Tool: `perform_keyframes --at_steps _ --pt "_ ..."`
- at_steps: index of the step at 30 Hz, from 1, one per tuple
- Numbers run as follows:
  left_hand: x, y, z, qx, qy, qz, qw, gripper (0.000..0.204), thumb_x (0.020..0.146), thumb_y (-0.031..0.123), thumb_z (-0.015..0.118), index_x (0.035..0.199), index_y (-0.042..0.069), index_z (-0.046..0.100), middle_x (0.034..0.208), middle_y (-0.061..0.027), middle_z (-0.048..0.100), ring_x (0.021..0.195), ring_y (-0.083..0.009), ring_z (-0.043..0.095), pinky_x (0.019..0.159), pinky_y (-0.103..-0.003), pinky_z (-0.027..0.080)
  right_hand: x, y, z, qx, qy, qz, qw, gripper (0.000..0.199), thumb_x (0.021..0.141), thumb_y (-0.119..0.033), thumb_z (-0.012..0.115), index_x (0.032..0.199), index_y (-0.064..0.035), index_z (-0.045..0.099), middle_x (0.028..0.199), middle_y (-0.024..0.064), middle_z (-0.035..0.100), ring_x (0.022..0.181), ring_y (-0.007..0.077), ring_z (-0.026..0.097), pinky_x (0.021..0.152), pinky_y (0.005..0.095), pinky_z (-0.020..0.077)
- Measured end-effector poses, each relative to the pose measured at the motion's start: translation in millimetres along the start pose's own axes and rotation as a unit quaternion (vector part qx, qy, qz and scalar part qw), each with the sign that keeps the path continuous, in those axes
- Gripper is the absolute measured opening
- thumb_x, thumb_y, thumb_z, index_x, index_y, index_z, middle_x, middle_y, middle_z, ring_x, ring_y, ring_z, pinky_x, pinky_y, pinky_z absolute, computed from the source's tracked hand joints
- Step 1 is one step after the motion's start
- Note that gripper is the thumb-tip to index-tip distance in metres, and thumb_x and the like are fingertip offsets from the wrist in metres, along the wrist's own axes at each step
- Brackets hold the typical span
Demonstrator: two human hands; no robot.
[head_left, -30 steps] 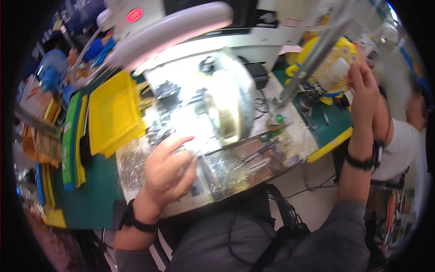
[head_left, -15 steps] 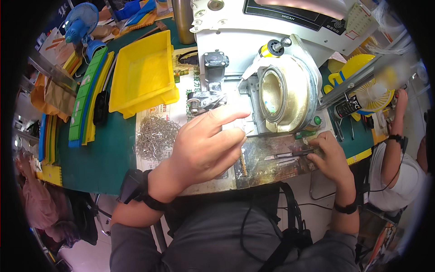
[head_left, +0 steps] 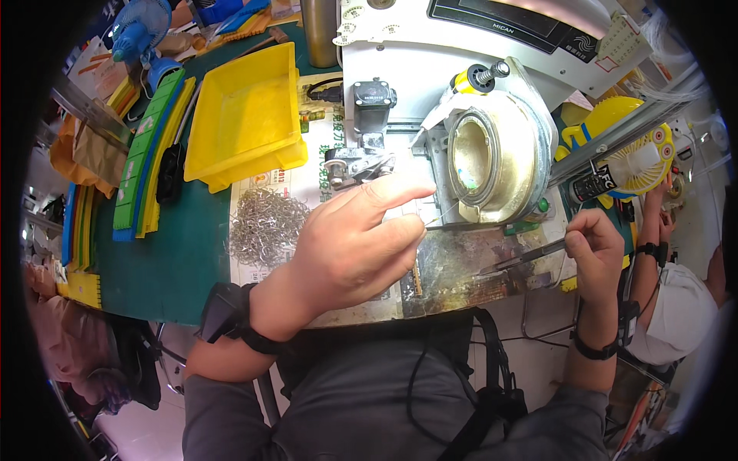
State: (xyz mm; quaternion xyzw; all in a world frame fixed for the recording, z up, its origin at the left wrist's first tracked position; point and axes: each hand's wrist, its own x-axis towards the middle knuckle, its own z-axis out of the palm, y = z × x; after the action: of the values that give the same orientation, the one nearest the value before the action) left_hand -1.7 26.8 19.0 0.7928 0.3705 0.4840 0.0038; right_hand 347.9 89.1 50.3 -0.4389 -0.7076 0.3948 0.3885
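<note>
My left hand (head_left: 357, 242) is over the front of the bench, index finger stretched forward and the other fingers curled. A thin wire-like piece (head_left: 440, 217) sticks out from its fingertips toward the round opening of a brass-coloured housing (head_left: 511, 165) on the machine. My right hand (head_left: 598, 250), at the bench's right front, is closed on the back end of slim dark tweezers (head_left: 530, 255). Their points face left, above the stained work surface (head_left: 446, 284). Left of my left hand lies a tangled pile of small metal wire pieces (head_left: 265, 223).
A yellow bin (head_left: 246, 123) and stacked green, blue and yellow strips (head_left: 150, 157) are at the left. A black clamp fixture (head_left: 370, 107) stands before the white machine (head_left: 492, 46). To the right are a yellow fan (head_left: 638, 157) and another person's arm (head_left: 653, 215).
My right hand has picked the tweezers up off the bench and moved right and slightly up with them. The left hand stays almost in place. The view has shifted slightly.
</note>
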Motion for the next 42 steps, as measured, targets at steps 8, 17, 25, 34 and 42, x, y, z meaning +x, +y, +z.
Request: perform_keyframes --at_steps 8,17,25,34,42 --pt "-1 1 -3 -0.003 -0.027 -0.020 0.999 0.020 0.076 -0.002 0.076 0.093 0.004 0.068 0.119 -0.0188 0.069 0.099 -0.0330 0.070 0.080 -0.038 0.056 21 -13 45 -0.154 -0.205 0.008 0.966 0.016 0.093 -0.014 0.066 0.093 0.0026 0.069 0.076 0.0098 0.064 0.069 0.0145 0.061 0.064 0.0274 0.0471" --pt "-1 0 -2 0.004 -0.030 -0.017 0.999 0.020 0.076 -0.002 0.076 0.093 0.004 0.067 0.119 -0.0186 0.069 0.102 -0.0334 0.069 0.081 -0.038 0.057 9 -66 64 0.042 -0.040 -0.197 0.979 0.023 0.095 -0.018 0.069 0.098 0.0044 0.066 0.078 0.0090 0.066 0.065 0.0135 0.061 0.061 0.0270 0.0461" --pt "1 -3 -1 0.004 -0.014 0.005 1.000 0.019 0.074 0.000 0.075 0.091 0.003 0.066 0.121 -0.0176 0.067 0.097 -0.0326 0.069 0.079 -0.039 0.057 14 -65 67 0.021 -0.044 -0.242 0.969 0.027 0.095 -0.022 0.070 0.098 0.0050 0.067 0.074 0.0077 0.064 0.064 0.0142 0.058 0.058 0.0279 0.0422" --pt "0 -2 1 -0.001 -0.027 -0.007 1.000 0.019 0.075 -0.002 0.077 0.090 0.003 0.066 0.119 -0.0190 0.068 0.100 -0.0345 0.070 0.080 -0.038 0.056 13 -53 74 0.088 -0.025 -0.227 0.970 0.029 0.098 -0.025 0.068 0.100 0.0042 0.064 0.079 0.0075 0.063 0.066 0.0125 0.058 0.061 0.0270 0.0433" --pt "-1 -2 3 -0.004 -0.032 -0.013 0.999 0.019 0.074 -0.003 0.076 0.089 0.002 0.065 0.118 -0.0194 0.068 0.101 -0.0363 0.069 0.080 -0.039 0.056 12 -37 88 0.115 0.004 -0.228 0.967 0.028 0.100 -0.024 0.067 0.098 0.0040 0.065 0.082 0.0078 0.063 0.067 0.0119 0.056 0.063 0.0254 0.0432"
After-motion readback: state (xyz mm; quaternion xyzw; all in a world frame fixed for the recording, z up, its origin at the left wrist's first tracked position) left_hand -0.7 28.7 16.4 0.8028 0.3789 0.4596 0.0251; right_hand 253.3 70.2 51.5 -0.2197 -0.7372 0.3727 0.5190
